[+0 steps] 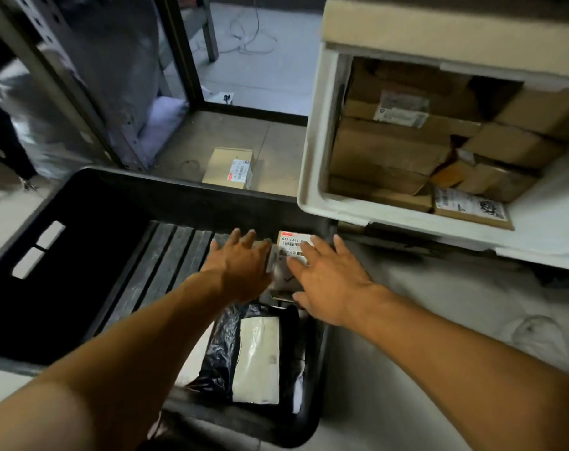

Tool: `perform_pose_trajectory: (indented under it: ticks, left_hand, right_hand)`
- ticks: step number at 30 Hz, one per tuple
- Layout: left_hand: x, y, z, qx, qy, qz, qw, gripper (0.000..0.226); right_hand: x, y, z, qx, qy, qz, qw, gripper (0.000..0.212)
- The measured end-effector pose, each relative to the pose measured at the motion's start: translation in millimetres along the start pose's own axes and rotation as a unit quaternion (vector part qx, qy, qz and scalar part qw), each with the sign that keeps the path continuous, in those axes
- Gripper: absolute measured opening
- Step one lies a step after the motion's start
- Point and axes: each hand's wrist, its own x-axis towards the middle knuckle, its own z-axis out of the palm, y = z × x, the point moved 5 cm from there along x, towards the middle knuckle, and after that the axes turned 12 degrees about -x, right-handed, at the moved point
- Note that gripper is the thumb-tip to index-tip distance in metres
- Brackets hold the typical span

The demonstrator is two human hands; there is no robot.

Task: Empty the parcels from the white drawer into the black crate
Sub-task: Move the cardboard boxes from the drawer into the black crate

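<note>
A black crate (81,255) is seen from above on a pale floor, and every place here is given relative to it. Inside its far right corner a small labelled box (292,247) is being set down between two bare hands. The left hand (240,265) is laid against the box's left side with fingers straight and spread; the right hand (328,281) is laid over its top and right side, fingers also spread, so nothing is pinched. Nearer in the crate a black plastic parcel (244,353) with a pale label is lying. Just beyond the crate's right end the white drawer (312,164) is pulled open, and many brown parcels (390,148) are stacked inside it, so most of the task seems left. A stray box (229,169) is lying on the floor behind the crate. The stack in the drawer looks loosely piled; more parcels could be spilled onto the floor if one is pulled out carelessly.
</note>
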Motion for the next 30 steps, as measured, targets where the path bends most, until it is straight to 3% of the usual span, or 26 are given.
perform_pose_trajectory:
  ticks: [9,15,21,26,28,30]
  left_hand:
    - [-62.9,75.2,-49.0,0.124,0.078,0.091,0.985,0.079]
    - [-83.9,143.9,-85.2,0.055,0.148,0.165,0.974,0.074]
    - [-69.0,172.5,-105.7,0.054,0.16,0.176,0.97,0.075]
    - [-31.8,177.4,-114.2,-0.053,0.161,0.154,0.973,0.071]
    - [-12.7,178.3,-116.7,-0.127,0.166,0.142,0.967,0.059]
    - [5.4,177.5,-117.6,-0.229,0.171,0.117,0.951,0.062]
  right_hand:
    - [-90.6,55.7,-27.7,0.024,0.045,0.107,0.993,0.071]
    - [-141.9,111.2,-41.8,0.033,0.081,0.181,0.98,0.067]
    - [-157.5,159.7,-32.9,0.09,0.087,0.235,0.964,0.066]
    - [-132.6,192.5,-19.4,0.181,0.102,0.262,0.942,0.065]
    - [-117.0,203.2,-12.4,0.234,0.115,0.278,0.925,0.063]
    - [-100.8,210.9,-6.3,0.294,0.126,0.293,0.901,0.062]
